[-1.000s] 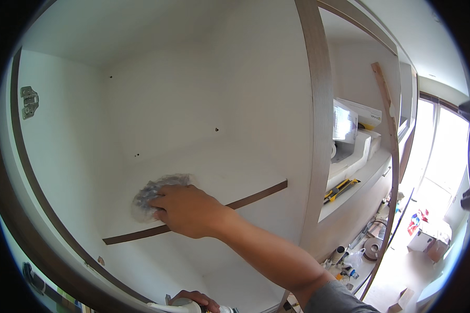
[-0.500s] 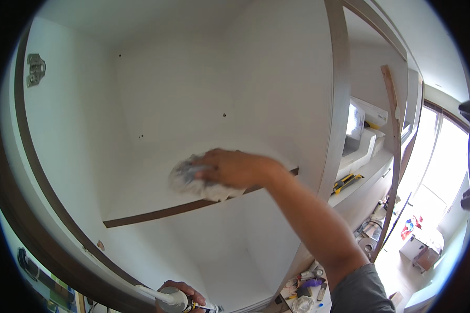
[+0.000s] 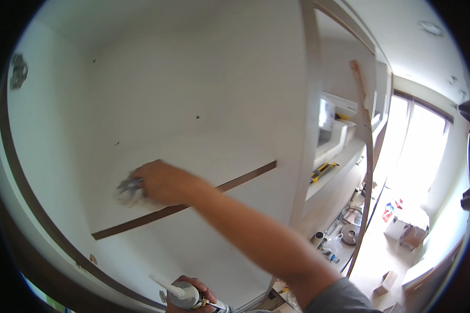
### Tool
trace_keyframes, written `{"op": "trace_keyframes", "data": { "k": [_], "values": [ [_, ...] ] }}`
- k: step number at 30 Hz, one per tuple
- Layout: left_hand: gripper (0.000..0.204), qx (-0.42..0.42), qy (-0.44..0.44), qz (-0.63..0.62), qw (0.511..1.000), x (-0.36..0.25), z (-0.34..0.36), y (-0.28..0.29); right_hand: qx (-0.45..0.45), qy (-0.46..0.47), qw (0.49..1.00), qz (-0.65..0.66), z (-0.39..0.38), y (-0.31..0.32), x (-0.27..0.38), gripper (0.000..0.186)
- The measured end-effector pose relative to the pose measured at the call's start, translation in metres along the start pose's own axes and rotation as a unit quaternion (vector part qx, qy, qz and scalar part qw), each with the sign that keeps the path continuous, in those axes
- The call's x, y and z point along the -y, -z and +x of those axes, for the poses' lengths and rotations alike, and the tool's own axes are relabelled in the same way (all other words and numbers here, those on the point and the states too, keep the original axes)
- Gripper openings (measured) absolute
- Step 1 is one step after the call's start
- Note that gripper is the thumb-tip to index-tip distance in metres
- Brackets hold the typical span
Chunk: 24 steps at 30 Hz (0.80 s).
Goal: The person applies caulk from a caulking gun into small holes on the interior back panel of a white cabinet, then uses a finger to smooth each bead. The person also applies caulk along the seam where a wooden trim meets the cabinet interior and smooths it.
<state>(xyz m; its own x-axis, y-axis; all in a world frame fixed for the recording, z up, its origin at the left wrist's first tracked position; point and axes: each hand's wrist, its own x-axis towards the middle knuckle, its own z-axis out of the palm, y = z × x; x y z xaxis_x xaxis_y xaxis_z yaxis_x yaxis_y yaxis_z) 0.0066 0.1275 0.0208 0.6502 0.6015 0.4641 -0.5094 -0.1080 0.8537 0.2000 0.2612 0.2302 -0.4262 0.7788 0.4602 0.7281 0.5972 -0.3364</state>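
Note:
My right hand [image 3: 159, 182] is closed on a crumpled pale grey rag or wad of plastic [image 3: 128, 189], pressed on the white shelf [image 3: 219, 151] inside an open cabinet, just behind its dark front edge strip [image 3: 248, 174]. At the bottom of the view, my left hand [image 3: 201, 289] grips a sealant cartridge [image 3: 185, 294] with a long white nozzle angled up to the left. Small dark holes [image 3: 197, 117] dot the cabinet's back panel. A metal hinge [image 3: 19, 72] is fixed high on the left side wall.
The neighbouring compartment holds boxes [image 3: 339, 104] and yellow-handled cutters [image 3: 321, 172], with a long wooden strip [image 3: 364, 104] leaning across it. Below lie a tape roll [image 3: 350, 235] and assorted materials. A bright glazed door [image 3: 423, 146] and a box [image 3: 402, 227] stand at the far right.
My right hand with the wad moved right along the shelf, then swept back left, where it now is, slightly higher than at first. The left hand still holds the cartridge. The view has shifted slightly.

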Motion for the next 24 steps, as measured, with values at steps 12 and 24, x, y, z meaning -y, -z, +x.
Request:
{"op": "trace_keyframes", "data": {
  "k": [12, 24],
  "values": [
    [0.049, -0.021, -0.177, -0.013, 0.984, -0.072, 0.028, -0.026, -0.086, -0.058, 0.923, 0.37, -0.289, -0.017, -0.016, 0.008],
    [0.045, -0.051, -0.259, -0.159, 0.951, -0.096, 0.149, -0.082, -0.116, -0.109, 0.836, 0.525, -0.346, -0.232, -0.042, 0.075]
  ]
}}
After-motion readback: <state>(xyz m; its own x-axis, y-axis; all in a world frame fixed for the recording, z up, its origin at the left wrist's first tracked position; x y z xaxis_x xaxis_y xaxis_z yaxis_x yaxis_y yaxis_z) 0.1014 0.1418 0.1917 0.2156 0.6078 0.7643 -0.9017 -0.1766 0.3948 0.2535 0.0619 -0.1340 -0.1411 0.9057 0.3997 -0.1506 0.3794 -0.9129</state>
